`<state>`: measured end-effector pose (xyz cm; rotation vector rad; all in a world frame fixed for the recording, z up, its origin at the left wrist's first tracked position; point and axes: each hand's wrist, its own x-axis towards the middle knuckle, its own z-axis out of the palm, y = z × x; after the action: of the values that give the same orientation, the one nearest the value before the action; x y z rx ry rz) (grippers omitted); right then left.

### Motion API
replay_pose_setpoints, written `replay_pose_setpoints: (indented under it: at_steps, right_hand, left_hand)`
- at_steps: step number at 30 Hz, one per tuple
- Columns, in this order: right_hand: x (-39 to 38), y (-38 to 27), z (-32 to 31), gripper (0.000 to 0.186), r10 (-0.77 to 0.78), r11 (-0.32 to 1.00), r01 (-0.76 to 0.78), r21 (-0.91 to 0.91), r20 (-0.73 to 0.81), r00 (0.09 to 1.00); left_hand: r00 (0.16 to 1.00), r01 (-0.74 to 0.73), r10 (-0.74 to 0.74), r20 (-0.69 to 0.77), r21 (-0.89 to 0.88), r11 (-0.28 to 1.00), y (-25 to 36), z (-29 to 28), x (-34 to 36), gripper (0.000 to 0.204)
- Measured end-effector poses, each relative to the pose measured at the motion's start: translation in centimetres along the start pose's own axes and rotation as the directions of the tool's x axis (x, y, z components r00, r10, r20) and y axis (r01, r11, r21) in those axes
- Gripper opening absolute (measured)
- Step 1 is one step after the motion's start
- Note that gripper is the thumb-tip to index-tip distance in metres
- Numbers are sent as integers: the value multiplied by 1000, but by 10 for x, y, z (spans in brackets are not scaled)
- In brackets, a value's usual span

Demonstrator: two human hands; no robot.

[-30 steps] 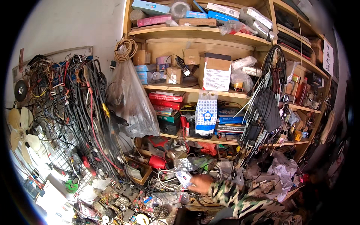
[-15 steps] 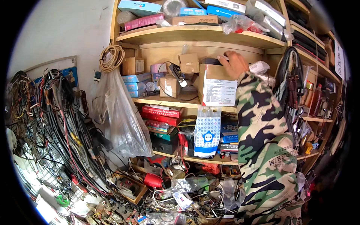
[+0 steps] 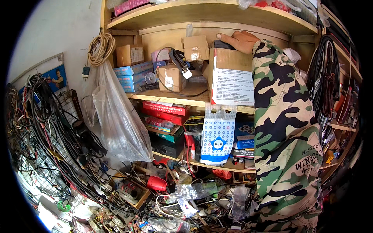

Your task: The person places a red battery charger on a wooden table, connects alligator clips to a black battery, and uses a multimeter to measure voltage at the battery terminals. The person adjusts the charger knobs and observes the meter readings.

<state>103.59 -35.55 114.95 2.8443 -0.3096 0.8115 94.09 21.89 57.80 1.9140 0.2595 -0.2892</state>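
My right hand [image 3: 241,41] reaches up on the camouflage-sleeved arm [image 3: 285,128] to the middle shelf. It lies over the top of an upright cardboard box [image 3: 229,58] with a white printed sheet [image 3: 232,86] on its front. The thumb stretches left above a dark object [image 3: 223,45] at the box's top. My other fingers are mostly hidden, so their grip cannot be made out. Left of the box sit a small brown carton [image 3: 195,48], a coiled black cable [image 3: 178,59] with a white plug, and another carton [image 3: 171,79]. My left hand is out of view.
A clear plastic bag [image 3: 118,116] and a beige cable coil [image 3: 101,49] hang at the left. A blue-and-white patterned packet [image 3: 218,136] hangs below the box. Cable bundles [image 3: 50,116] hang on the left grid, with tangled wires [image 3: 206,202] and a red cup-like object [image 3: 157,183] below.
The view has shifted closer and the shelf sits higher in it. My right hand has turned over the box's top, its fingers now mostly hidden and its thumb stretched left.
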Motion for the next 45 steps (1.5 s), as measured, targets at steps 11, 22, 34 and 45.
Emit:
replay_pose_setpoints:
  at_steps: [11,22,34,45]
  right_hand:
    - [-7,-9,4,91,-6,995,-12,-95,-189,982]
    - [-18,-19,-13,67,-193,925,-74,-373,-627,754]
    - [-50,-37,-30,50,-204,958,259,-120,-924,324]
    - [-215,-184,36,79,-557,573,812,114,-673,487]
  left_hand:
    - [999,35,-35,4,-13,999,-7,3,7,30]
    - [998,61,-61,6,-33,998,-17,3,6,27]
    - [992,109,-114,-62,-76,991,-49,-4,-20,25]
    - [999,22,-11,34,-336,941,-205,-5,-106,23]
